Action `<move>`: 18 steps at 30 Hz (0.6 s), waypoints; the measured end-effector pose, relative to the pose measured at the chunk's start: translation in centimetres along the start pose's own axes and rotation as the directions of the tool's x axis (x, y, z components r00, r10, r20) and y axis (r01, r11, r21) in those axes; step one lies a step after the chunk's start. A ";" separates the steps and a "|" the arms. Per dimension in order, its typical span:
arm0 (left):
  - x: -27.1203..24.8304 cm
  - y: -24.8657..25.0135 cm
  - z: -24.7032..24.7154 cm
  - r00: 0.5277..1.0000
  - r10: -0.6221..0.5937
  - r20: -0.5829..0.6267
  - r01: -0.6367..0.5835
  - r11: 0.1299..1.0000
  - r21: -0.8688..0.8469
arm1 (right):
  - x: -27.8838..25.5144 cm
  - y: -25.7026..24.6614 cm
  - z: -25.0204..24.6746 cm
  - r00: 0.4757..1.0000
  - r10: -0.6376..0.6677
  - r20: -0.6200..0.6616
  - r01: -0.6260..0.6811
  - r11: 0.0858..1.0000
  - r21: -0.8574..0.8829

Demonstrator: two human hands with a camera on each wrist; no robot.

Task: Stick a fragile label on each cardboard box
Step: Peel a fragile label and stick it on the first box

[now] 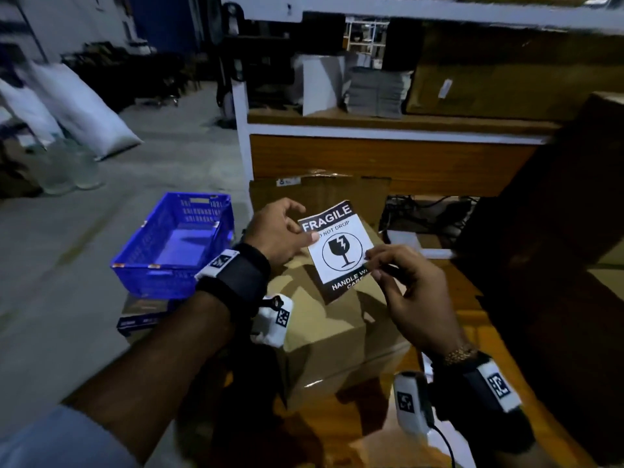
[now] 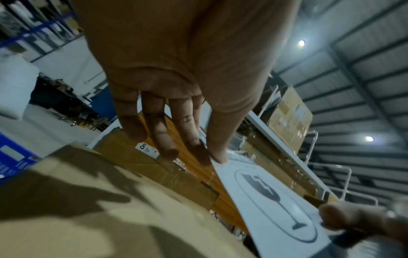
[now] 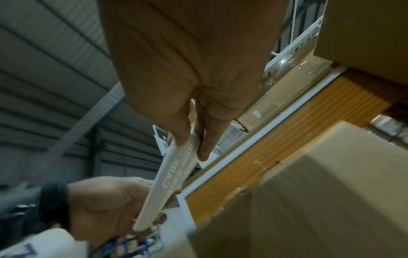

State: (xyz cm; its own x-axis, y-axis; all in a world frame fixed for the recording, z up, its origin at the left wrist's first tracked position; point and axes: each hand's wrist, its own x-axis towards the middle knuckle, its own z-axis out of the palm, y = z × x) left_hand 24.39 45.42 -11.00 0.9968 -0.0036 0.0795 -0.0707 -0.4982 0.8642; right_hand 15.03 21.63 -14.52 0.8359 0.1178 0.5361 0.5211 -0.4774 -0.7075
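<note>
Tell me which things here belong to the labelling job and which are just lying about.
Job:
- fragile label, pinched by left hand and right hand
- cardboard box directly below it
- second cardboard box behind

Lying about:
- blue crate
- white sacks
- grey stack on the shelf

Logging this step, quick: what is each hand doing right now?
Left hand: pinches the left edge of the black-and-white paper fragile label.
Right hand: pinches the label's right edge.
</note>
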 end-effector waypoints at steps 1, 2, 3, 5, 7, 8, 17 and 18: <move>0.4 -0.5 0.1 1.000 0.010 0.001 -0.010 0.998 0.061 | 0.1 0.4 0.6 1.000 0.019 0.003 -0.019 0.999 -0.034; 0.6 -0.9 0.3 1.000 0.017 -0.004 -0.017 0.995 0.102 | 0.0 0.7 1.0 0.999 0.033 0.001 -0.033 0.998 -0.055; 1.0 -1.3 0.4 1.000 0.023 -0.009 -0.021 0.991 0.134 | 0.0 1.1 1.2 0.999 0.044 -0.004 -0.045 0.997 -0.069; 1.8 -2.0 0.4 0.999 0.045 -0.010 -0.042 0.979 0.198 | -0.1 1.8 1.8 0.998 0.059 -0.009 -0.060 0.994 -0.093; 2.5 -2.5 0.4 0.999 0.052 0.008 -0.053 0.973 0.225 | 0.1 2.7 2.1 0.999 0.054 -0.005 -0.054 0.989 -0.135; 2.7 -2.7 0.4 0.999 0.047 0.018 -0.050 0.971 0.232 | 0.1 3.2 2.2 0.999 0.051 -0.007 -0.051 0.987 -0.152; 2.9 -2.9 0.9 0.995 -0.011 0.096 -0.023 0.936 0.351 | 0.0 4.4 2.1 0.999 -0.048 -0.010 0.043 0.958 -0.282; 2.8 -2.8 1.0 0.995 -0.018 0.095 -0.017 0.932 0.361 | -0.1 4.4 2.2 0.998 -0.059 -0.018 0.052 0.956 -0.289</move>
State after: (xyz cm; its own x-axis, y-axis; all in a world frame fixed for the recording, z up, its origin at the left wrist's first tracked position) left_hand 27.46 45.96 -13.73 0.9969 -0.0765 0.0162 -0.0699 -0.7776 0.6249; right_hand 17.64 21.42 -18.74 0.8002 0.1305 0.5854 0.4916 -0.7018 -0.5155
